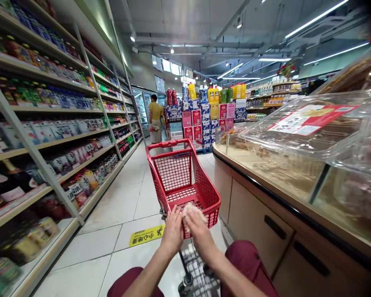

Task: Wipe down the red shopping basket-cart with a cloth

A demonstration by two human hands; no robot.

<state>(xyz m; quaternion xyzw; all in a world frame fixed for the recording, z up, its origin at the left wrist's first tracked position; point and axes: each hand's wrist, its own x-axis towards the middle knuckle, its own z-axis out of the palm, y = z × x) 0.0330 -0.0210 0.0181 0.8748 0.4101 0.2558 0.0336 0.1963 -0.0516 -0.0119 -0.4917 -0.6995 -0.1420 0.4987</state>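
Observation:
A red plastic shopping cart (pixel 205 177) stands right in front of me, with its grid-sided basket facing up and its wheels on the tiles. My left hand (pixel 173 227) grips the near edge of the basket, fingers over the rim. Close beside it, my right hand (pixel 196 227) presses a pale, crumpled cloth (pixel 200 213) against the same near edge. Part of the cloth is hidden under the fingers. Nothing shows inside the basket.
Drink shelves (pixel 49 107) line the left side. A wooden counter (pixel 253 206) with plastic food boxes (pixel 297 123) runs along the right. Stacked cartons (pixel 204 119) and a person in yellow (pixel 155 115) are ahead. A yellow floor sticker (pixel 146 235) lies left of the cart.

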